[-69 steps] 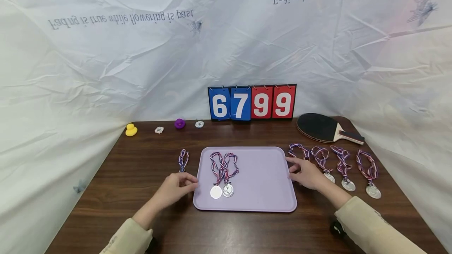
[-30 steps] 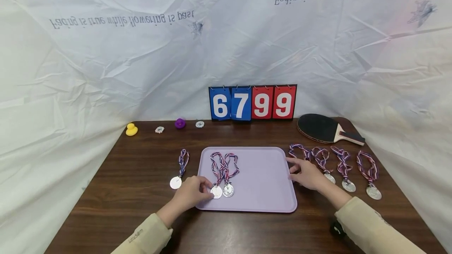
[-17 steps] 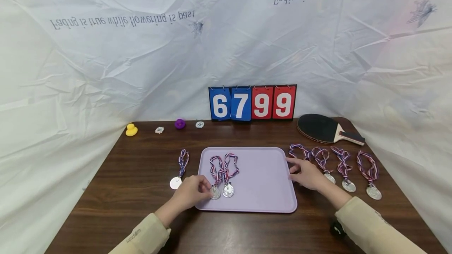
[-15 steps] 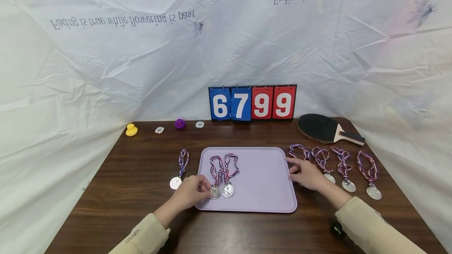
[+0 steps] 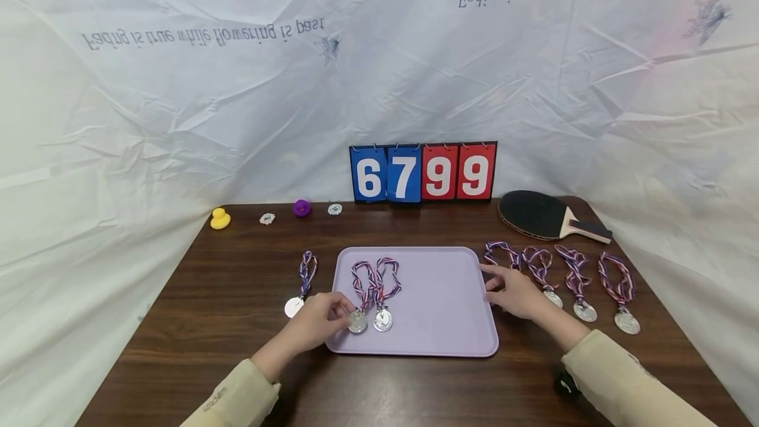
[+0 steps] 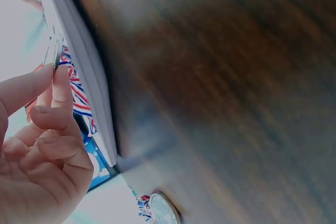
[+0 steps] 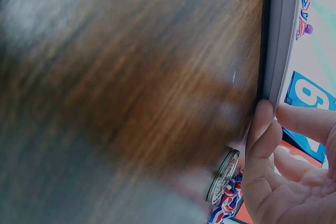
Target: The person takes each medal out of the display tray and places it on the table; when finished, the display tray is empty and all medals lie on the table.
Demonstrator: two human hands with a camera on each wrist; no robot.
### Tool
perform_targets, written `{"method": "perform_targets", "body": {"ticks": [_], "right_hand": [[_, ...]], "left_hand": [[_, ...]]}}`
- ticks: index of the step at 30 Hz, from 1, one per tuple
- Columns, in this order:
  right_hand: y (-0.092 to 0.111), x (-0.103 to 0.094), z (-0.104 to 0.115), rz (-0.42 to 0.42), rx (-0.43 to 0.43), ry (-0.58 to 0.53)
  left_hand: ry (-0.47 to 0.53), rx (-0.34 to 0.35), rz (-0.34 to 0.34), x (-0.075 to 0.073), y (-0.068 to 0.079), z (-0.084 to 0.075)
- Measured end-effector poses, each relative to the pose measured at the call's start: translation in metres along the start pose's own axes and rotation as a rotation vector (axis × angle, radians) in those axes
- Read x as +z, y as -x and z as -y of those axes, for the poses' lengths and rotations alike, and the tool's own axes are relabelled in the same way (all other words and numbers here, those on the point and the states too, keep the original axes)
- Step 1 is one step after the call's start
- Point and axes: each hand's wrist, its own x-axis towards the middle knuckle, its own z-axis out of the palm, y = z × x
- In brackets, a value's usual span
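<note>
On a lilac tray [image 5: 439,305] lie two silver medals with red, white and blue ribbons, side by side in its left part. My left hand [image 5: 314,323] pinches the edge of the left silver medal [image 5: 358,322] between thumb and forefinger; in the left wrist view the medal [image 6: 54,51] stands edge-on at the fingertips. Just right of it is the second medal [image 5: 382,320], its ribbon close against the first. My right hand [image 5: 512,290] grips the tray's right side, and the right wrist view has thumb and fingers on the rim [image 7: 281,40].
Another medal [image 5: 294,307] lies left of the tray, partly behind my left hand. Several medals, one a silver medal [image 5: 626,322], line the right side below a table tennis bat [image 5: 534,215]. A scoreboard [image 5: 423,173], yellow duck [image 5: 220,219] and purple duck [image 5: 302,208] stand at the back.
My left hand has come from the tray's left edge onto the left medal and taken hold of it. That medal has slid slightly left and nearer me. The right hand stays put.
</note>
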Motion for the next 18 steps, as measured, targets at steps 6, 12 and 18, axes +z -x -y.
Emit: {"method": "perform_targets", "body": {"ticks": [6, 12, 18], "right_hand": [[0.000, 0.000, 0.000, -0.002, -0.006, -0.002], [0.000, 0.000, 0.000, -0.001, -0.006, -0.006], [0.001, 0.001, 0.000, 0.000, -0.004, -0.003]], "left_hand": [[0.015, -0.002, -0.024, -0.007, 0.000, -0.001], [0.015, -0.014, -0.070, -0.018, 0.000, -0.003], [0.021, -0.010, -0.098, -0.033, 0.002, -0.004]]}}
